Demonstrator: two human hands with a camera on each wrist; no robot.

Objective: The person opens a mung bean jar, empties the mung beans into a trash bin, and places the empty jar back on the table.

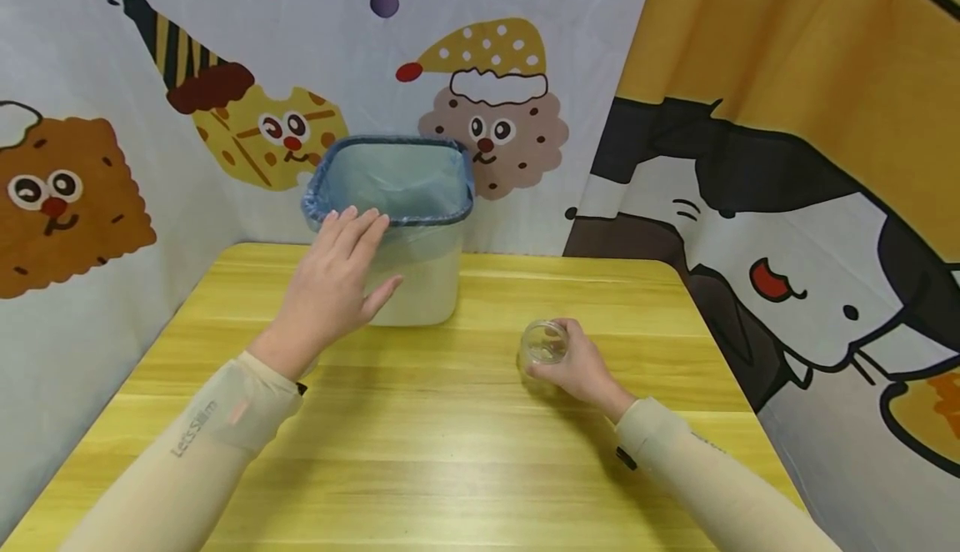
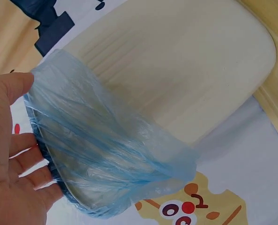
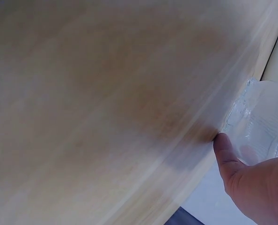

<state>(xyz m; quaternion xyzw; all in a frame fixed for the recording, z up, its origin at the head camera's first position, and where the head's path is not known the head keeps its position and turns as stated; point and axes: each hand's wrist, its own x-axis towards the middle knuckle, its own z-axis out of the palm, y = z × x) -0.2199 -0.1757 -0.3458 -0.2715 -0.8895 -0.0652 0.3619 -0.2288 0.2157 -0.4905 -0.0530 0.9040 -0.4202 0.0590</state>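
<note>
A pale plastic bin stands at the back of the table, its rim lined with a blue plastic bag. At the bin's front left rim is my left hand, its fingers extended and the thumb spread apart. In the left wrist view, the fingertips lie along the bag's dark folded edge; whether they press on it I cannot tell. My right hand grips a clear glass jar from its right side, thumb and fingers around it. The jar is upright at the tabletop, its round mouth facing up.
The yellow wood-grain table ends at a back edge just behind the bin. A white curtain printed with cartoon biscuits hangs behind, and a cartoon-print cloth hangs along the right.
</note>
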